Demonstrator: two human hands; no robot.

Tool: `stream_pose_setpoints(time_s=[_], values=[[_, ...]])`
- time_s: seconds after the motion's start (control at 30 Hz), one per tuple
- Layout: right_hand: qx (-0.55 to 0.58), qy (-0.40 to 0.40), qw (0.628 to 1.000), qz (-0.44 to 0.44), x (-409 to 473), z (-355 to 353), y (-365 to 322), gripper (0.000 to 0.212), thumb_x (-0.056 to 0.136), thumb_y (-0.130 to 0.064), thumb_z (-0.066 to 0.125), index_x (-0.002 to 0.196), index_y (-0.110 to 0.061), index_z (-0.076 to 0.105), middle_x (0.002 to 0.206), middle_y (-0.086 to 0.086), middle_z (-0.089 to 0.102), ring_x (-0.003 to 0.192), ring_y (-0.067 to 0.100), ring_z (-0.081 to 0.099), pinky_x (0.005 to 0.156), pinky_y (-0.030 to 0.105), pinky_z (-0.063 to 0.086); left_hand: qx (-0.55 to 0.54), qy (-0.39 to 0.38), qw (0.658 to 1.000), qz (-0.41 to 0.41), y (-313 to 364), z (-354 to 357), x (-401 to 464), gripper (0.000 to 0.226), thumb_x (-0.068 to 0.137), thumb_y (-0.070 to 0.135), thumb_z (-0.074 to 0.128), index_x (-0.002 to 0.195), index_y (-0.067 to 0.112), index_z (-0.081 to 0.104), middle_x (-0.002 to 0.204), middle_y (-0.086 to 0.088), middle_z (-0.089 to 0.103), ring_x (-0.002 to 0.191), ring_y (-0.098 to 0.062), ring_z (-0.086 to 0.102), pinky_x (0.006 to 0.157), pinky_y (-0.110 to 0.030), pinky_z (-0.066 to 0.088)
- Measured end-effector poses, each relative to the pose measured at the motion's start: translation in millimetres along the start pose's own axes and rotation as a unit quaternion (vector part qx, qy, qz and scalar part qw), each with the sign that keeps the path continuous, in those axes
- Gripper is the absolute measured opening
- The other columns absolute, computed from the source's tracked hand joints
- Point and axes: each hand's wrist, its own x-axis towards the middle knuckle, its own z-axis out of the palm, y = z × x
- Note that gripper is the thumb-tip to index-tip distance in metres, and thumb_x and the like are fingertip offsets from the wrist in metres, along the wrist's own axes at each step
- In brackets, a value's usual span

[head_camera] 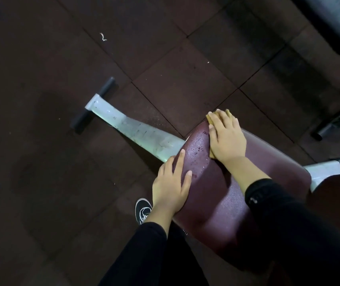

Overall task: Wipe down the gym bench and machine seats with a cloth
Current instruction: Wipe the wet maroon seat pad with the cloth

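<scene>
Seen from the head camera, looking down: a maroon padded vinyl seat surface (216,195), narrow at its far end, mounted on a pale grey metal frame beam (140,133) running away to the upper left. At the beam's far end, a dark crossbar foot (94,104) lying on the floor. Droplets of liquid scattered over the far part of the maroon padding, between the two hands.

Right hand (227,139) laid flat, fingers straight and slightly spread, pressing a yellow cloth (210,118) against the far right edge of the surface; cloth mostly covered, showing only past the fingertips and along the thumb side. Left hand (171,186) resting on the left edge of the surface, fingers straight and relaxed, holding nothing. Hands apart, one on each side of the wet patch. Both forearms in black sleeves (268,201).

Below the left wrist, a black shoe with white laces (143,210) on the dark rubber-tiled floor (41,162). A small white scrap (103,36) lying on the tiles far off at upper left. At the right edge, another grey metal frame leg with a dark foot (334,124).
</scene>
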Motion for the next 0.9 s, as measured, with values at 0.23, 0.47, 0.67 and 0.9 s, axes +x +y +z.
stream_pose_setpoints(time_s=[0.23,0.47,0.67,0.9], values=[[-0.025,-0.078,0.973,-0.217,-55.6,11.0,-25.4,0.049,0.093,-0.019,0.030,0.139,-0.013,0.044,0.148,0.007,0.038,0.141,0.028,0.025,0.115,0.045,0.021,-0.018,-0.002,1.000,0.004,0.1,-3.2,0.6,0.060,0.095,0.045,0.022,0.153,0.028,0.024,0.139,0.001,0.044,0.120,-0.021,0.045,0.084,-0.036,0.050],[0.010,-0.041,0.990,-0.132,-29.4,-10.3,33.3,0.045,0.096,-0.023,0.032,0.140,-0.018,0.044,0.147,0.008,0.039,0.138,0.031,0.029,0.115,0.044,0.022,-0.014,0.004,1.000,-0.003,1.7,-4.2,0.5,0.058,0.096,0.044,0.024,0.152,0.028,0.025,0.137,0.000,0.046,0.116,-0.021,0.048,0.078,-0.036,0.052],[-0.018,-0.006,1.000,-0.020,4.5,5.1,-16.6,0.046,0.093,-0.024,0.029,0.131,-0.010,0.051,0.140,0.014,0.046,0.134,0.037,0.033,0.113,0.047,0.023,-0.013,0.002,1.000,-0.008,1.7,-3.1,0.8,0.058,0.096,0.043,0.026,0.151,0.026,0.028,0.135,-0.001,0.048,0.114,-0.022,0.050,0.078,-0.036,0.053],[0.005,-0.051,0.975,-0.218,-61.1,-1.0,-4.2,0.046,0.094,-0.019,0.034,0.138,-0.016,0.046,0.147,0.005,0.040,0.140,0.028,0.029,0.115,0.046,0.023,-0.014,-0.001,1.000,-0.002,0.9,-6.2,0.6,0.058,0.096,0.044,0.023,0.152,0.030,0.022,0.139,0.000,0.045,0.120,-0.020,0.046,0.079,-0.037,0.053]])
